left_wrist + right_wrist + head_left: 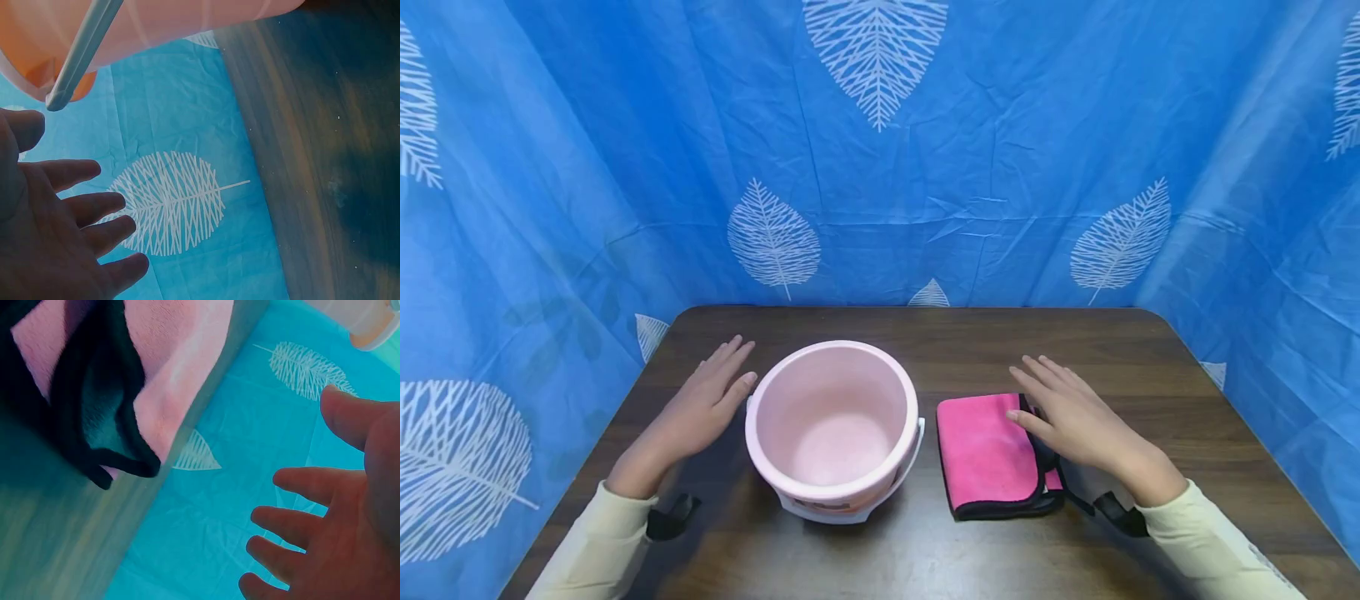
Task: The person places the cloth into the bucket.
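Observation:
A pale pink bucket (838, 492) stands upright on the table, its inside bare and its white handle (917, 454) hanging down at the front. To its right lies a folded pink cloth (987, 454) with black edging; the right wrist view shows its folded layers gaping. My left hand (703, 408) hovers left of the bucket with fingers extended, holding nothing. My right hand (1078, 417) is above the cloth's right side, fingers spread, also holding nothing. In the right wrist view that hand (331, 506) appears apart from the cloth (169, 369).
The dark wooden table (880, 558) has rounded far corners. A blue curtain (880, 233) with white leaf prints hangs behind it and along both sides. Dark straps (672, 517) sit at the wrists, by pale sleeves (598, 542).

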Tool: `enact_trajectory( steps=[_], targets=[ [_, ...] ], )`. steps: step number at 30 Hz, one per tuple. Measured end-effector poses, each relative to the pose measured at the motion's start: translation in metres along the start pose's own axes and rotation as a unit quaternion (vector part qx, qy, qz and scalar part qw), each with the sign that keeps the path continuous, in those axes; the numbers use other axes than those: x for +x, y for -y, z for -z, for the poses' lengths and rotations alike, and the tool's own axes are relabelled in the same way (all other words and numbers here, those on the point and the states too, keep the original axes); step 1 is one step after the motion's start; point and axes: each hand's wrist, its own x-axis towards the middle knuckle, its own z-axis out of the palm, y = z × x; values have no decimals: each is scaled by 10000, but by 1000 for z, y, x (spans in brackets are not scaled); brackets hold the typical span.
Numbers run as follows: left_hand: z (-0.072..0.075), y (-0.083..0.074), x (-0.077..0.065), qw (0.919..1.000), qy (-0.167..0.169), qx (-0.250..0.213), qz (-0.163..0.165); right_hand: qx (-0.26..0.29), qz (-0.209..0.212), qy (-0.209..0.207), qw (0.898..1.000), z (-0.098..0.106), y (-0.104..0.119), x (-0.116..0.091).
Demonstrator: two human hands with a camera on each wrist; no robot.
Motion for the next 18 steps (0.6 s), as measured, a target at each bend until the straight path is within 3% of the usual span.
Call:
enact_trajectory(
  steps=[11,18],
  targets=[
    [-5,-2,-3,9988,188,-427,169,158,-13,102,9998,-14,1,-6],
    [-7,-4,-5,9944,406,-952,204,206,-28,94,9997,-19,0,-9]
  ],
)
